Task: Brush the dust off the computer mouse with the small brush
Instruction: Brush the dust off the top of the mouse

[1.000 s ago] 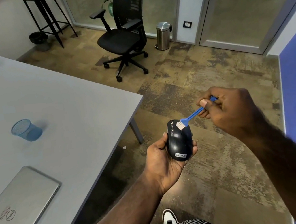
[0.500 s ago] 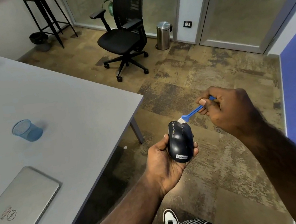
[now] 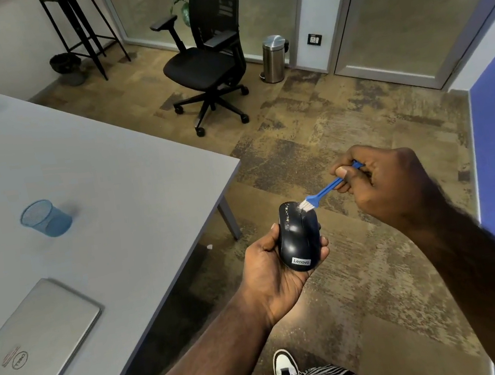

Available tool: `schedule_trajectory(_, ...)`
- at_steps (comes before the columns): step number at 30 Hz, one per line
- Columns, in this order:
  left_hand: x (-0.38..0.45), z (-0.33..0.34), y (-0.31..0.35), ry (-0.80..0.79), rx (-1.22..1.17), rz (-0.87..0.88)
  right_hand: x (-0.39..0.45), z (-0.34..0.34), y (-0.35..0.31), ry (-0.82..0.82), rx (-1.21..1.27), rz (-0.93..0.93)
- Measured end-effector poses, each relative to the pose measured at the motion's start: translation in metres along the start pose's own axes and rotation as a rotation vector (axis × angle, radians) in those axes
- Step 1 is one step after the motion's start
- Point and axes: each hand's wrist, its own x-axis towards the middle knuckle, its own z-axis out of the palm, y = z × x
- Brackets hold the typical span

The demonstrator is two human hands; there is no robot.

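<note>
Bristles are now lying on the front right of the mouse point(image 3: 298, 237), having come back from just off its front edge half a second ago; a second ago they were further in on the top. Judgement: short repeated strokes, brushing mid-course.

Head view:
- Mouse: black, pale dust specks still showing near the wheel, so work is remaining. It is lying lengthways in the left hand point(image 3: 271, 272), held out over the floor, right of the table point(image 3: 109, 175).
- Left hand: cupping the mouse from below, thumb and fingers gripping its sides.
- Brush point(image 3: 321, 194): blue handle, white bristles touching the mouse.
- Right hand point(image 3: 380, 183): up and right of the mouse, pinching the handle's far end.
- Table: carrying a laptop point(image 3: 32, 344) and a blue cup point(image 3: 47, 219).
</note>
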Motion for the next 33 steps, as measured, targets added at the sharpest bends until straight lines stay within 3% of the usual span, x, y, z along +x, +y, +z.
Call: schedule_trajectory(33, 0.0058, -0.0072, 0.0084, -0.024, 0.003, -0.008, 0.0032, 0.0063, -0.0019, 0.000, 0.024, 0.049)
